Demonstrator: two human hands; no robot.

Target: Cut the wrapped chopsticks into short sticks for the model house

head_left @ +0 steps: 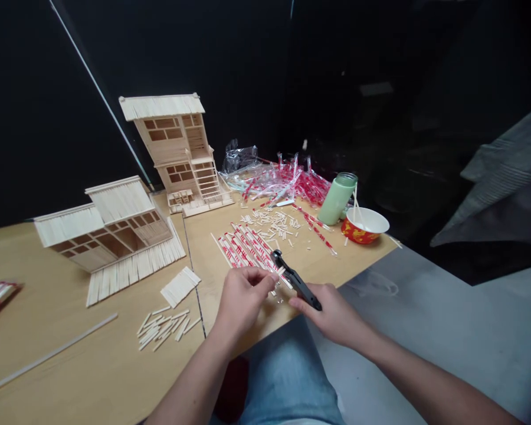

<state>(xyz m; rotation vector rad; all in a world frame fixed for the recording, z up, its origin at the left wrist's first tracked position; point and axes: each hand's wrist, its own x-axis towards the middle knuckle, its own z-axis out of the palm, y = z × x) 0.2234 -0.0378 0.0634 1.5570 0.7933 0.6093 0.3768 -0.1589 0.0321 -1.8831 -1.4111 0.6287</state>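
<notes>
The left hand (246, 291), the nearer one, pinches a stick (281, 271) at its two o'clock, ten from the right hand (330, 310), which grips a cutter (297, 282) pointing to eleven. The stick's long axis aims at two, toward the cutter; contact is unclear.

On the table (336, 271), just beyond my fingers (265, 283): wrapped sticks (243, 248); behind those, offcuts (282, 224), then wrappers (312, 184). Left of my fingers: panel (180, 287), loose sticks (164, 327); farther left, two model houses (126, 203). Right, beyond: jar (335, 200), bowl (360, 234) beside it.
</notes>
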